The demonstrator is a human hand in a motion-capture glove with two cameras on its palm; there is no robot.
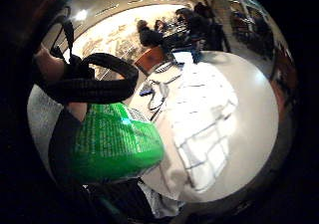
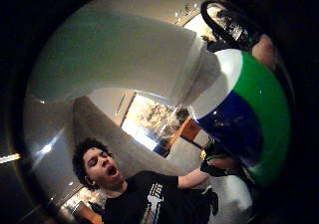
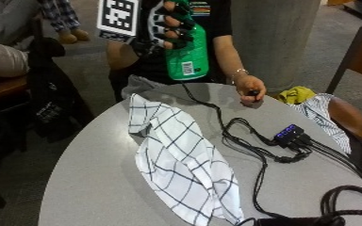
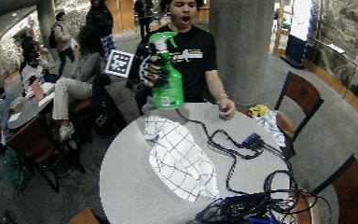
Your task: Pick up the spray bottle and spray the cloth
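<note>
Right hand [image 3: 168, 26] wraps spray bottle [image 3: 186, 56], held aloft past table edge [image 3: 93, 127]. Nozzle should tip toward cloth [image 3: 181, 165] before trigger squeeze.

Spray bottle [image 3: 186, 56], green: white label patch w/ barcode-like marks low on the body, chars too small to read; fine white print on the green label in the little-finger palm view [image 1: 112, 142], also illegible. Person's black t-shirt [image 4: 194, 53]: white graphic w/ coloured stripes on chest, no legible wording. No brand, no. or sign readable elsewhere.
</note>
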